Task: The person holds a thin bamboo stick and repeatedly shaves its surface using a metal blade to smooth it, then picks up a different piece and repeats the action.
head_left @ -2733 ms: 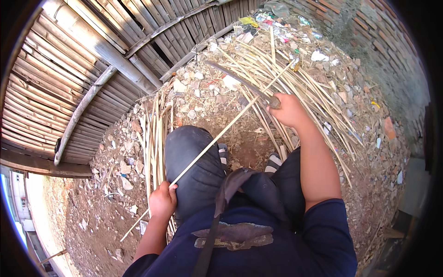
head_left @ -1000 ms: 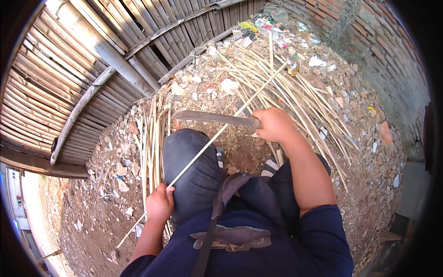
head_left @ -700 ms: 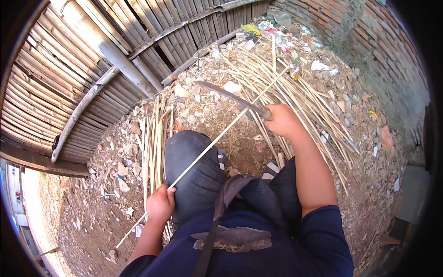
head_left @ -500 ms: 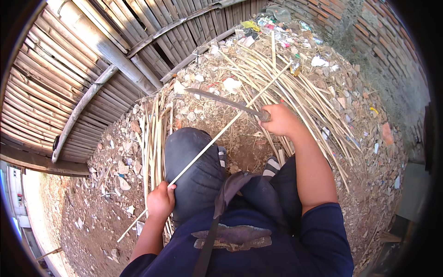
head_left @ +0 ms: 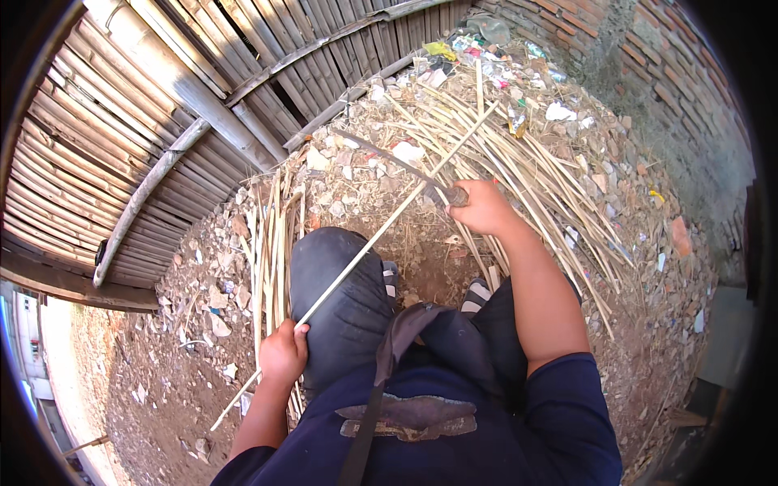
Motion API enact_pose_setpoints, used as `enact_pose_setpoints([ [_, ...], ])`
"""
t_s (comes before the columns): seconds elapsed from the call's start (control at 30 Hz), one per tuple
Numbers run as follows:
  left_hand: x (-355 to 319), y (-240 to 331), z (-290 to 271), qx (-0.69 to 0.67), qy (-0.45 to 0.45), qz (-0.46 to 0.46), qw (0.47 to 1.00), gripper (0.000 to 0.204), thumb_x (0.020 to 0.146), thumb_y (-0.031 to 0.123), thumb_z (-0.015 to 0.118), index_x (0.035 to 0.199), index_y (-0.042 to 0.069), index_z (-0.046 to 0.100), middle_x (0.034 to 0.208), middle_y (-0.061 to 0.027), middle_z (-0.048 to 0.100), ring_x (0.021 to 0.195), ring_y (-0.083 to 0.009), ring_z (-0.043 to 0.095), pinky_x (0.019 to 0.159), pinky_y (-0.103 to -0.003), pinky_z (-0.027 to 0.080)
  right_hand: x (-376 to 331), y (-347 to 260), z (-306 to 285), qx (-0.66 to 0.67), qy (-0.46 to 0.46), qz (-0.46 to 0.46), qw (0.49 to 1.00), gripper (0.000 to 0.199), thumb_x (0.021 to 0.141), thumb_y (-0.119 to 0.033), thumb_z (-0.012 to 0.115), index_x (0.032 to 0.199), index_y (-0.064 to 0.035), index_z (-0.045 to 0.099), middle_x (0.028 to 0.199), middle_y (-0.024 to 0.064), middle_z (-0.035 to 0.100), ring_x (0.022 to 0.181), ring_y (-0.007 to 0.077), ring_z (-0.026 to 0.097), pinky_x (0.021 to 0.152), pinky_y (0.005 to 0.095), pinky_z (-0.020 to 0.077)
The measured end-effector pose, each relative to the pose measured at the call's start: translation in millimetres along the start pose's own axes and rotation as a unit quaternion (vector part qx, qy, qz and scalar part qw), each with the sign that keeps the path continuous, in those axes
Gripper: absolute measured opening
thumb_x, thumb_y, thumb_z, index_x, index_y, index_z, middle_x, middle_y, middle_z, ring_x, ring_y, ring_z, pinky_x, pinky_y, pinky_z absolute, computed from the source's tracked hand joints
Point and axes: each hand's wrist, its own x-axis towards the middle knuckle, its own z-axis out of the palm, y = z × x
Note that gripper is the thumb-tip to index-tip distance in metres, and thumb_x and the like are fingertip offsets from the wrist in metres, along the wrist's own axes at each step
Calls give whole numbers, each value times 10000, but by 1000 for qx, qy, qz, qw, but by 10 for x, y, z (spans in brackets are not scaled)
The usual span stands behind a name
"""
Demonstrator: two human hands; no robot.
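Note:
A long pale bamboo strip [head_left: 348, 270] slants across my raised knee, its far end up to the right. My left hand [head_left: 284, 352] is closed around its lower part beside that knee. In my right hand [head_left: 481, 208] is the handle of a machete [head_left: 385, 155], its dark blade reaching up and to the left. The blade crosses the strip close to the handle and appears to touch it. Several split bamboo strips [head_left: 527, 174] lie in a fanned pile beyond my right hand, and a smaller bundle [head_left: 271, 243] rests left of my knee.
A bamboo slat wall [head_left: 105, 154] with thick poles borders the left and back. At the right rises a brick wall [head_left: 660, 77]. Rubble and litter [head_left: 486, 53] cover the ground toward the back corner. My sandalled feet [head_left: 476, 296] are between the bundles.
The machete's tip has swung upward and its handle has shifted slightly left. The strip's far end has drawn back a little toward the lower left. My left hand keeps its grip.

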Motion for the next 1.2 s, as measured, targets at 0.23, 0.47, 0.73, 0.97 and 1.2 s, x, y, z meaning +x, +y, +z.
enact_pose_setpoints([
  [0.23, -8, 30, -66, 13, -7, 1, 1000, 372, 1022, 391, 584, 846, 66, 539, 670, -227, 642, 631, -462, 643, 580, -567, 493, -116, -113, 74, -87, -1, -13, 996, 437, 806, -240, 734, 1205, -67, 704, 985, 219, 731, 926, 377, 705, 822, 461, 559],
  [0.47, 44, -18, -14, 0, 13, 26, 1000, 371, 1017, 378, 598, 823, 68, 537, 651, -217, 635, 610, -461, 634, 567, -562, 490, 27, 66, -25, -91, -5, -8, 996, 427, 817, -228, 728, 1217, -80, 708, 1023, 217, 733, 988, 380, 702, 872, 468, 558],
  [0.73, 36, -29, 4, -19, 11, 24, 999, 347, 1001, 365, 621, 836, 69, 546, 657, -222, 635, 617, -468, 633, 572, -574, 485, -166, -62, -137, -62, 81, 12, 995, 409, 822, -257, 772, 1141, -13, 695, 954, 230, 725, 936, 399, 705, 845, 470, 552],
  [0.97, 41, -27, 35, -30, 6, 19, 999, 326, 998, 351, 620, 852, 68, 550, 656, -231, 632, 620, -473, 633, 573, -574, 485, -256, 114, -299, -139, 166, -99, 971, 297, 793, -269, 805, 956, -46, 695, 809, 219, 694, 830, 416, 686, 756, 492, 530],
  [1.2, 53, -13, -1, -37, 0, 24, 999, 326, 1000, 349, 617, 855, 65, 549, 649, -239, 627, 616, -477, 631, 574, -573, 486, -353, -132, -208, -199, 111, -33, 973, 281, 812, -275, 781, 975, -72, 677, 841, 192, 709, 847, 401, 704, 782, 508, 554],
])
